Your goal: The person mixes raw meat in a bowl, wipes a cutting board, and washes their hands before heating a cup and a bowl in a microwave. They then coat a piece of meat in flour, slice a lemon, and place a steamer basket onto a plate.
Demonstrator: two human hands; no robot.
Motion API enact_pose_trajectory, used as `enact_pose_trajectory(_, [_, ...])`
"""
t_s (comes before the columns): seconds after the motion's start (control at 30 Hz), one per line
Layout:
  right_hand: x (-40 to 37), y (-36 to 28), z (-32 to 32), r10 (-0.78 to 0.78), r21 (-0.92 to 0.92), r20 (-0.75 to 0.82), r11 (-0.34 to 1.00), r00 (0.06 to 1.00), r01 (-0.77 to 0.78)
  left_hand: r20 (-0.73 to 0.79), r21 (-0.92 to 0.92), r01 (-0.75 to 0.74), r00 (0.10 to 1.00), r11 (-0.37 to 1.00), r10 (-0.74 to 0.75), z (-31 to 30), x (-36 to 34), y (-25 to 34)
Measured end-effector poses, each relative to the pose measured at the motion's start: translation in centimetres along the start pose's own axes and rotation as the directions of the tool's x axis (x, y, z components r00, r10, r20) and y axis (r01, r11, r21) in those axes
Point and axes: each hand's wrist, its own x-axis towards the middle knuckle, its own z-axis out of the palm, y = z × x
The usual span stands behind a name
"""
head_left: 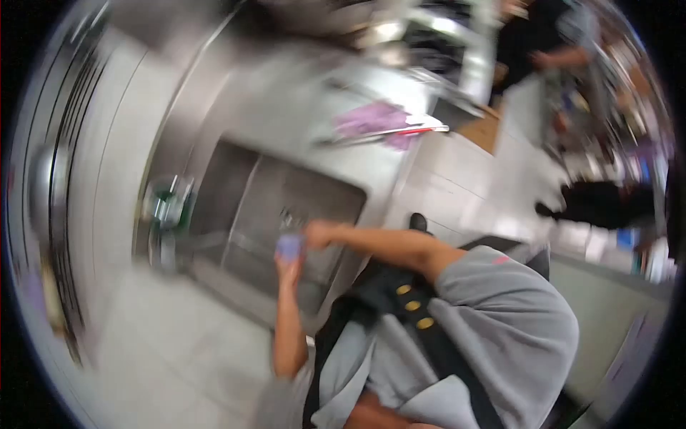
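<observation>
**Small purple item in hand, over the sink**

Your left hand (pixel 288 270) has its fingers closed round the small purple item (pixel 289 247), over the sink (pixel 343 186); it is grasped, not set down. Your right hand (pixel 321 233) is just beside it, but blur hides how far its fingers are open or whether they touch. Beside the sink, the pink cloth (pixel 371 119) lies on the worktop (pixel 286 100). You cannot tell how much is finished.

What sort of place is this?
Probably a commercial kitchen: a metal sink set in a long counter, a dark apron on the wearer, and another person farther back. Blur hides finer detail.
</observation>
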Motion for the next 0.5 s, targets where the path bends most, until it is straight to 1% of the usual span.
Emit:
enact_pose_trajectory(0.03, [-5.0, -4.5, -1.0, 0.048, 0.326, -0.147, 0.945, 0.988, 0.003, -0.100, 0.051, -0.089, 0.991, 0.995, 0.093, 1.5, -2.1, 1.4])
enact_pose_trajectory(0.07, [-4.8, -4.3, -0.4, -0.072, 0.240, -0.322, 0.958, 0.944, 0.155, -0.137, -0.125, -0.096, 0.987, 0.988, 0.078, 4.5, -4.9, 5.1])
enact_pose_trajectory(0.1, [-8.2, -5.7, -1.9, -0.029, 0.290, -0.488, 0.937, 0.872, 0.194, -0.106, -0.039, -0.034, 0.994, 0.999, 0.030, 7.8, -7.5, 9.9])
enact_pose_trajectory(0.13, [-11.4, -5.8, -3.9, -0.074, 0.270, -0.544, 0.928, 0.836, 0.258, -0.045, -0.007, -0.040, 0.998, 0.999, 0.040, 10.3, -7.6, 11.9])
enact_pose_trajectory(0.17, [-15.6, -5.8, -6.0, -0.047, 0.399, -0.588, 0.852, 0.808, 0.340, -0.003, 0.024, -0.206, 0.979, 0.978, 0.206, 12.4, -7.6, 13.2])
enact_pose_trajectory(0.2, [-19.8, -4.8, -7.5, -0.036, 0.508, -0.602, 0.753, 0.797, 0.418, 0.009, 0.036, -0.364, 0.931, 0.931, 0.364, 14.7, -8.1, 13.8])
enact_pose_trajectory(0.23, [-21.8, -2.3, -7.6, 0.026, 0.586, -0.664, 0.639, 0.748, 0.498, 0.056, 0.092, -0.336, 0.942, 0.937, 0.332, 17.6, -8.0, 14.6])
enact_pose_trajectory(0.27, [-24.8, 0.8, -7.8, 0.067, 0.602, -0.691, 0.605, 0.720, 0.522, 0.203, 0.179, -0.443, 0.890, 0.878, 0.408, 20.5, -7.8, 14.6])
enact_pose_trajectory(0.3, [-29.1, 3.0, -8.8, 0.170, 0.604, -0.699, 0.661, 0.695, 0.445, 0.338, 0.498, -0.578, 0.816, 0.646, 0.469, 24.2, -9.0, 16.6])
enact_pose_trajectory(0.33, [-32.3, 7.4, -8.5, 0.162, 0.570, -0.759, 0.634, 0.631, 0.522, 0.351, 0.424, -0.617, 0.787, 0.663, 0.508, 27.7, -8.3, 15.2])
enact_pose_trajectory(0.37, [-37.1, 9.1, -8.5, 0.318, 0.562, -0.820, 0.609, 0.476, 0.561, 0.435, 0.345, -0.581, 0.795, 0.738, 0.422, 31.1, -8.6, 15.3])
enact_pose_trajectory(0.4, [-40.7, 13.3, -7.8, 0.398, 0.529, -0.848, 0.614, 0.350, 0.586, 0.459, 0.415, -0.614, 0.778, 0.671, 0.428, 33.8, -8.9, 15.6])
enact_pose_trajectory(0.43, [-44.5, 14.7, -7.9, 0.582, 0.581, -0.773, 0.491, 0.252, 0.649, 0.517, 0.473, -0.651, 0.751, 0.593, 0.411, 36.5, -8.8, 15.9])
enact_pose_trajectory(0.47, [-48.3, 15.8, -7.6, 0.572, 0.463, -0.800, 0.398, 0.180, 0.792, 0.489, 0.455, -0.647, 0.756, 0.612, 0.435, 38.5, -7.7, 15.2])
enact_pose_trajectory(0.5, [-51.9, 16.6, -7.1, 0.582, 0.310, -0.809, 0.303, 0.083, 0.901, 0.478, 0.431, -0.644, 0.757, 0.632, 0.446, 40.0, -5.9, 13.9])
